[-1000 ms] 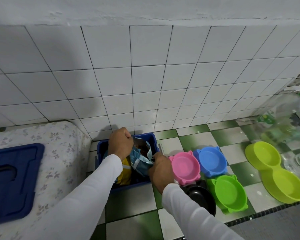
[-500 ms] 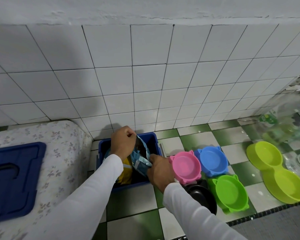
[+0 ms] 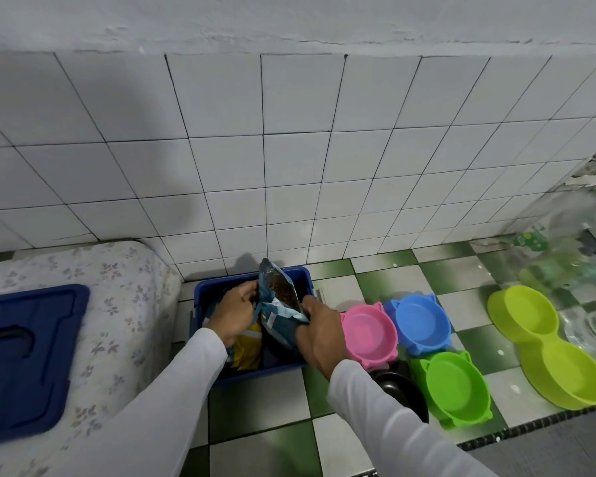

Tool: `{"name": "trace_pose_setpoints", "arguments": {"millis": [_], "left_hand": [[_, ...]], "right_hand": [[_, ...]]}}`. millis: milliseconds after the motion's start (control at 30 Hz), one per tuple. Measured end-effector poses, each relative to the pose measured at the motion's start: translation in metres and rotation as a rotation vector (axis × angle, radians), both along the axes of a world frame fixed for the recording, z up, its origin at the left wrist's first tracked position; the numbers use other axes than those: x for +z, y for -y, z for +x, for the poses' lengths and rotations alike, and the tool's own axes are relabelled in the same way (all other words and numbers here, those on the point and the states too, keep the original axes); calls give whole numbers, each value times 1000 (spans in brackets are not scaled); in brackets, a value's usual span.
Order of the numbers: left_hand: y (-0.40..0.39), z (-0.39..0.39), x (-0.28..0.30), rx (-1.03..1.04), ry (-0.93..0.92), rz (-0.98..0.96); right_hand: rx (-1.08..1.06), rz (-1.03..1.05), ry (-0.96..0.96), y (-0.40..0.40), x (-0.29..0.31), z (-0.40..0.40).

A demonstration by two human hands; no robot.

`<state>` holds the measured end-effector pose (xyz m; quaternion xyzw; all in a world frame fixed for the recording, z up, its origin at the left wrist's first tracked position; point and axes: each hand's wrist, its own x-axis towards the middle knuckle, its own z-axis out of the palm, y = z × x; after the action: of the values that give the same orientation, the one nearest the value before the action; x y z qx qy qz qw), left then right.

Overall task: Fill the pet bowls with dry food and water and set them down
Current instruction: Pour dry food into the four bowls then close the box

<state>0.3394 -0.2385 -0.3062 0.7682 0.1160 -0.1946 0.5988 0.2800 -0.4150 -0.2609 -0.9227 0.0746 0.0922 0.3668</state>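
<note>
The bag [image 3: 278, 306] is up out of the blue bin [image 3: 301, 280] now; half a second ago its mouth sat low among the other packs, and here its top corner stands above the bin's back rim, tilted, open, with brown kibble showing inside. Left hand [image 3: 236, 313] has slid from the top of the bag to its left edge, fingers curled onto the foil. Right hand [image 3: 319, 333] has come up too and clutches the bag's lower right side, thumb over the front. Both grips tight on the bag, nothing loose.

Bowls haven't budged. Just right of the bin sits the pink bowl [image 3: 369, 333], the blue bowl [image 3: 420, 321] touching it further right, the green bowl [image 3: 453, 387] in front of the blue one, and a black bowl [image 3: 405, 390] partly hidden under the right sleeve. Further right of the bin, the lime double bowl [image 3: 544, 349], with clear bottles [image 3: 565, 242] behind it.

Left of the bin, the blue lid [image 3: 21, 356] lies on a flowered cloth.

Writing? There's print on the bag's front panel and a green label on a bottle, but both are too blurred to read. A yellow pack [image 3: 246, 349] stays in the bin.
</note>
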Motion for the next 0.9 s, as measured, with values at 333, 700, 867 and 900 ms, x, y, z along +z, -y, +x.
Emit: {"name": "trace_pose_setpoints", "arguments": {"millis": [333, 700, 867, 900], "left_hand": [[0, -7, 13, 20, 83, -88], [-5, -28, 20, 265, 85, -87], [-7, -38, 27, 403, 26, -179], [-8, -40, 29, 400, 23, -203]], "right_hand": [[-46, 62, 81, 2, 15, 4], [-31, 107, 105, -3, 24, -6], [-51, 146, 104, -8, 29, -9], [-61, 153, 105, -8, 29, -9]]}}
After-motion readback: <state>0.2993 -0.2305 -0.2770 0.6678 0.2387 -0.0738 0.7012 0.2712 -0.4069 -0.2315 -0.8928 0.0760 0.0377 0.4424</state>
